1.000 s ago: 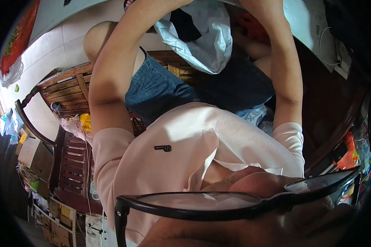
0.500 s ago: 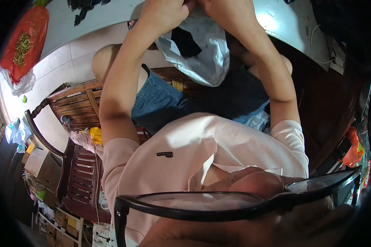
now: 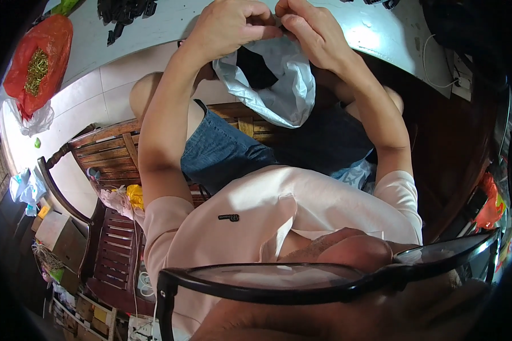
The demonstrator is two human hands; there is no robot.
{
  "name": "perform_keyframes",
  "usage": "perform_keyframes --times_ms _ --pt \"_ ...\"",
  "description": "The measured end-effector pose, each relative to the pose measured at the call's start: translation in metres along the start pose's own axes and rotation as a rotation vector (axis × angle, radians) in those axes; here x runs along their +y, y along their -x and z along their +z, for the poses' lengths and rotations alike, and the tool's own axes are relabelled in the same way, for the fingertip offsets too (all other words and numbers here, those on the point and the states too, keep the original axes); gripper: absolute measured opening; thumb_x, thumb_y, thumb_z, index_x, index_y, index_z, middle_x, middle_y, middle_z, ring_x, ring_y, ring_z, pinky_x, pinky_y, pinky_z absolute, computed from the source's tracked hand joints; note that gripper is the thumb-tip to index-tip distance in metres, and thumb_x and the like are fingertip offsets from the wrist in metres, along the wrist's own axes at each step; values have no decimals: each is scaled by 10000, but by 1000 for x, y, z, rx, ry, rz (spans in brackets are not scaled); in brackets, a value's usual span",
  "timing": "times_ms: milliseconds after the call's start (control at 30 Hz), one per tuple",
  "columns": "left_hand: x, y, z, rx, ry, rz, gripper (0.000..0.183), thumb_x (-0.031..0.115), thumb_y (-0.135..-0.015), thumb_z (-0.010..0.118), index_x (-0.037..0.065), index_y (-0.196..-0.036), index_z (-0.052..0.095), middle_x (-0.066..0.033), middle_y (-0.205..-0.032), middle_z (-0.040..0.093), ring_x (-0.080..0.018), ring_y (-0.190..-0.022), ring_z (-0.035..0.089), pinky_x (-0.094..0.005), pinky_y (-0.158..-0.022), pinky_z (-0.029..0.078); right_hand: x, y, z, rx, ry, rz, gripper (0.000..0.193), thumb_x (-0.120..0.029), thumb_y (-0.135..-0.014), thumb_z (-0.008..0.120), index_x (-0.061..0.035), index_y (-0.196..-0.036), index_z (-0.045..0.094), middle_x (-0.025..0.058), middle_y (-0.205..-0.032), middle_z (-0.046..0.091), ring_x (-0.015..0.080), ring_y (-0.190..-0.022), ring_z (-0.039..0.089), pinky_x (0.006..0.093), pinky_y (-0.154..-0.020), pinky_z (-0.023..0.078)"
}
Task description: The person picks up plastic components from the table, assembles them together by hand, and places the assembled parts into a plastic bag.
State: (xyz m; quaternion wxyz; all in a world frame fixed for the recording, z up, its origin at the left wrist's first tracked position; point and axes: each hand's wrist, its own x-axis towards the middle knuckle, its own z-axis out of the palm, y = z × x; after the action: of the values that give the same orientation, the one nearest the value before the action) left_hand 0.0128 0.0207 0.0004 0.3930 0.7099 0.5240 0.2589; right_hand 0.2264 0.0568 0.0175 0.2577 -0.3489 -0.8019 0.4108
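Note:
My left hand (image 3: 228,24) and my right hand (image 3: 316,33) meet over the near edge of the pale table (image 3: 170,25). Each has its thumb and fingers closed in a pinch. Something small and dark shows between the fingertips, too hidden to name. Just below the hands a white plastic bag (image 3: 294,102) hangs mouth up between my knees, with black content (image 3: 256,68) inside. A cluster of black parts (image 3: 125,11) lies on the table, left of my left hand.
A red plastic bag (image 3: 60,42) of greenish-yellow small pieces (image 3: 36,73) stands at the far left. My wooden bench (image 3: 108,153) and a slatted chair (image 3: 112,250) are close by. At the right, a white cable (image 3: 425,62) runs to a power strip (image 3: 463,85).
Both hands now sit lower in view, with more of the fingers showing. The fingertips have come slightly apart. The surroundings have shifted a little as the view moved.

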Motion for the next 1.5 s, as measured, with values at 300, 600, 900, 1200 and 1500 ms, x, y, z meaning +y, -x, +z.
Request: perform_keyframes --times_ms 300,600,900,1200,1500 --pt "20 -21 -13 116 39 71 269 144 -861 741 27 -1099 693 -58 -814 651 -172 -699 627 -316 -651 523 -20 -8 -31 -295 566 71 234 -251 -964 602 -35 -909 676 214 -776 676 424 -720 674 468 -621 527" --pt "13 -33 7 489 -355 277 170 223 -913 690 79 -997 657 -128 -910 616 -333 -788 691 -454 -650 572 10 -33 -33 155 822 8 222 -163 -912 608 -67 -1070 731 177 -942 715 368 -836 707 461 -724 566" --pt "16 -21 33 571 -702 317 107 145 -863 680 82 -890 597 -109 -907 547 -283 -669 676 -417 -550 560 11 -34 -30 228 625 -193 177 -147 -912 642 -47 -1035 722 162 -883 726 328 -779 711 413 -715 563" --pt "28 -10 35 466 -588 238 116 138 -867 676 86 -936 599 -123 -910 571 -320 -733 682 -427 -626 569 18 -29 -44 410 -311 164 140 -130 -960 696 -63 -874 607 -44 -690 535 33 -596 472 222 -515 352" --pt "19 -11 31 496 -376 216 108 152 -903 687 85 -988 680 -110 -961 634 -346 -792 691 -451 -677 568 0 -27 -45 199 -412 552 246 -240 -1012 591 -70 -844 651 -25 -652 574 79 -510 529 237 -458 392"
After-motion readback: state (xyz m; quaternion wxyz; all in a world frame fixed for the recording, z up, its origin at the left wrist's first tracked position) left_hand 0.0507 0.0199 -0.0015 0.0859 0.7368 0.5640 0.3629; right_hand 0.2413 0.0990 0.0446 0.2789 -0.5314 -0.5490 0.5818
